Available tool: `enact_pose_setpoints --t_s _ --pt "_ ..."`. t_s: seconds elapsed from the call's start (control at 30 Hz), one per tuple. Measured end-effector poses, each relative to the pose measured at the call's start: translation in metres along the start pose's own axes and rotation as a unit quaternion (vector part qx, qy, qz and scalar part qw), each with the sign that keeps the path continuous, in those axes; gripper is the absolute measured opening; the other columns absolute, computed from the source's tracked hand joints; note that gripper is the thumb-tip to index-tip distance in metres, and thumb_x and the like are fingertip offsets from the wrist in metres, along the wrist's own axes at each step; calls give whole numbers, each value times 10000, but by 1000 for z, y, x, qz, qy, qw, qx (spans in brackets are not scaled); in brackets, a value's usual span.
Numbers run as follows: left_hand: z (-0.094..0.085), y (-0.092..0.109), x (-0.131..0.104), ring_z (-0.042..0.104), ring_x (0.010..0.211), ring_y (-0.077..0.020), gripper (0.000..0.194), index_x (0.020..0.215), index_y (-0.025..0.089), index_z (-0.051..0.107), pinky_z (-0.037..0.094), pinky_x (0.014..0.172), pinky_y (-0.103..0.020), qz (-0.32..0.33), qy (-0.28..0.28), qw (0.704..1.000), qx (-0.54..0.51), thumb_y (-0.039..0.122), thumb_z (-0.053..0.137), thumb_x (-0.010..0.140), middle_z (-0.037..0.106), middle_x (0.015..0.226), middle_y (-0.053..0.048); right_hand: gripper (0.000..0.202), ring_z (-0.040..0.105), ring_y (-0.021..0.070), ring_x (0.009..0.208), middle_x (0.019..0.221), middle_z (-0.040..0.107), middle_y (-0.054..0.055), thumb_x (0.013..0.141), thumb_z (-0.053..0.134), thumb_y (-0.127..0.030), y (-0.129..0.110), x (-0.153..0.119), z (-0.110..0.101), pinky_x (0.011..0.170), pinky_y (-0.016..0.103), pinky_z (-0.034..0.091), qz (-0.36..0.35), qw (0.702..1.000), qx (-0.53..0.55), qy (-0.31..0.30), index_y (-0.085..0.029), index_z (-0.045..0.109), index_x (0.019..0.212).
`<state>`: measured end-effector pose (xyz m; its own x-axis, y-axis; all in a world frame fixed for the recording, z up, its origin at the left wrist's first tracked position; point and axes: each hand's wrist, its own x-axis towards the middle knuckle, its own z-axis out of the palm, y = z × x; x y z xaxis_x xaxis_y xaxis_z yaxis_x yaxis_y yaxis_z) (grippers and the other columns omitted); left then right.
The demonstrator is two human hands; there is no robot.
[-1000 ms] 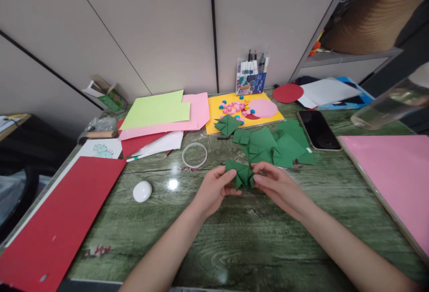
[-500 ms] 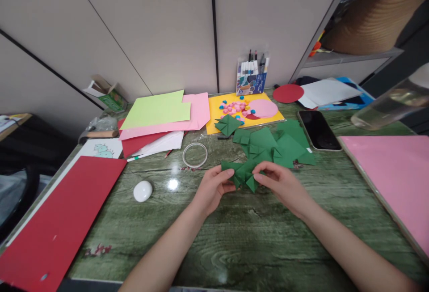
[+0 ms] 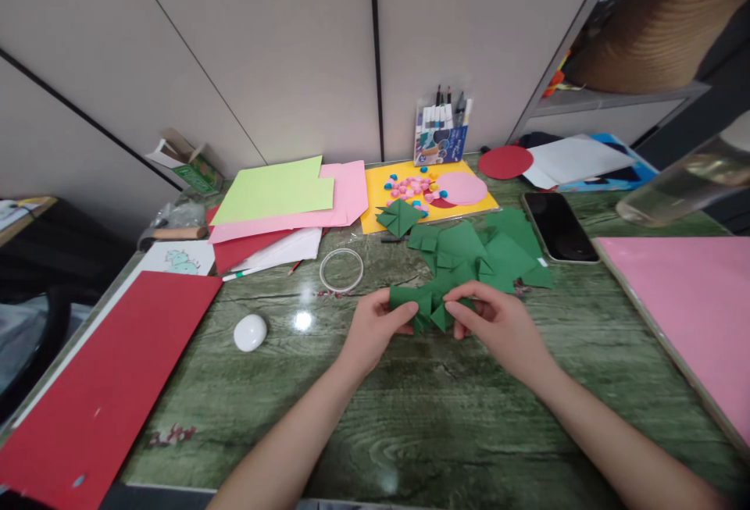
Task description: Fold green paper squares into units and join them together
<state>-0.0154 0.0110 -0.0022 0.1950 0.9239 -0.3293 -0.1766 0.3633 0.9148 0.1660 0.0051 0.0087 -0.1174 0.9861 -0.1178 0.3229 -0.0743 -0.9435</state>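
green folded paper (image 3: 432,308) pinched by both hands' fingers (image 3: 408,308); far fingertips hidden.

fyi your lighting's decent, kinda grayish tho. Prob overhead, bc there's a blown-out glare spot on the tabletop (image 3: 351,416), w/ a fainter one nr the bottom. Shadows r soft. The folded green paper (image 3: 438,316) is a bit blurry imo, & the bottle (image 3: 665,190) looks stretched toward the right edge.

Matt green paper (image 3: 509,256) — creased, glossy wood-grain tabletop (image 3: 375,408), smooth pink card (image 3: 685,299)
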Motion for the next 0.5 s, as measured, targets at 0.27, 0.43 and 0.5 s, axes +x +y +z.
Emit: enact_pose_setpoints --t_s 0.27,0.43,0.5 --pt "0 -1 0 572 648 -147 259 763 137 644 494 589 -272 11 9 1000 10 371 687 661 636 713 -25 163 554 140 469 487 597 -19 802 559 -353 0 -1 0 485 253 409 -11 1000 -22 14 -197 597 833" --pt "0 -2 1 565 650 -146 250 777 136 647 498 581 -273 9 2 1000 21 361 677 673 632 723 -25 164 551 141 468 489 588 -22 798 567 -353 0 -1 -1 482 252 400 -11 1000 -22 8 -195 596 829" --pt "1 -2 1 563 654 -149 241 778 138 651 500 577 -273 15 2 999 32 357 670 679 625 714 -22 158 551 141 470 494 587 -22 801 564 -349 -1 -1 0 485 253 400 -15 999 -32 9 -196 597 824"
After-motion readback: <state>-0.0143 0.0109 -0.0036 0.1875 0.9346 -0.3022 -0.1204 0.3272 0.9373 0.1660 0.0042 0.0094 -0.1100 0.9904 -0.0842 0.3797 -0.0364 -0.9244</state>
